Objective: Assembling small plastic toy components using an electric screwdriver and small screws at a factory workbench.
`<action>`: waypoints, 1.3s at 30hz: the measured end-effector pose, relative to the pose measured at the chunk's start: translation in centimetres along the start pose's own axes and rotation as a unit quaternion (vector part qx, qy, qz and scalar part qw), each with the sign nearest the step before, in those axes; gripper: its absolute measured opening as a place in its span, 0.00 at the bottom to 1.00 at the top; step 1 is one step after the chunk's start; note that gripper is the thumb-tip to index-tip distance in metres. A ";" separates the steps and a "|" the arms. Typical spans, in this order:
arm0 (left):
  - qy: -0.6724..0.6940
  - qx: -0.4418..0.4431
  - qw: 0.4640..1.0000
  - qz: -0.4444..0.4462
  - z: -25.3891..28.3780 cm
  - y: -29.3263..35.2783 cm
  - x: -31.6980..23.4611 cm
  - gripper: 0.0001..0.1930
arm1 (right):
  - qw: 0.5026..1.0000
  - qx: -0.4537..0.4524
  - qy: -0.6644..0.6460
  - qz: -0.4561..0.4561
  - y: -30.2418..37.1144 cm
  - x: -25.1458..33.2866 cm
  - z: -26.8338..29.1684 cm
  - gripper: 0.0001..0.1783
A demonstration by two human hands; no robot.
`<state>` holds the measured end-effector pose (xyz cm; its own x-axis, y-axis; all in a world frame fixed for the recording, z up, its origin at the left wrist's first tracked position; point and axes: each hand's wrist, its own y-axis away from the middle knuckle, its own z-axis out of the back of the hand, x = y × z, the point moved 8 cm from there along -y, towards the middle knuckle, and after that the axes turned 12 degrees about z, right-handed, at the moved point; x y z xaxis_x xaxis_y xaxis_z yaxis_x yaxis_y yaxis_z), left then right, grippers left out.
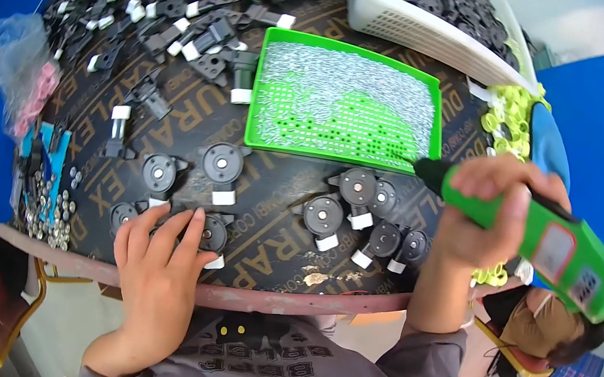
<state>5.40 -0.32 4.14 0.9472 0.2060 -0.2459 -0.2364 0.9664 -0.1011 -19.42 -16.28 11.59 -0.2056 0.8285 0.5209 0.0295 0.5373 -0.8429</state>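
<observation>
My right hand [500, 208] is wrapped round a green electric screwdriver [571, 263]. Its black nose points left, and the thin bit reaches the right front part of a green tray [252, 113] of small silver screws [321, 65]. Whether a screw sits on the bit is too small to tell. My left hand [163, 257] lies with fingers stretched over the near left group of round black parts with white tabs. Its fingertips are by one round black part [214, 234] on the right and another round black part [123, 215] on the left.
Several similar round parts [323, 217] stand in front of the tray. Black and white pieces [207, 39] pile up at the far left. A white basket [420, 43] of black parts stands far right, beside yellow-green rings [509, 119]. Metal bits [49, 215] lie near left.
</observation>
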 end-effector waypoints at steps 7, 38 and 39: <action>0.072 -0.029 0.995 -0.066 -1.3 -0.1 -2.8 0.25 | 0.999 0.019 -0.002 -0.046 1.0 -4.3 -2.2 0.14; 0.365 0.069 0.926 -0.061 -5.9 -2.6 -5.8 0.27 | 0.958 0.257 -0.106 -0.070 3.7 4.6 -8.0 0.19; 0.366 0.069 0.926 -0.062 -5.8 -2.6 -5.8 0.27 | 0.956 0.267 -0.101 -0.070 3.6 4.5 -8.2 0.19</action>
<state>-0.78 -4.92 0.23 0.5522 -0.0181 -0.8335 -0.0581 0.9965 -0.0602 -12.27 -9.27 11.98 -0.3574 0.6774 0.6429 -0.5040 0.4396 -0.7435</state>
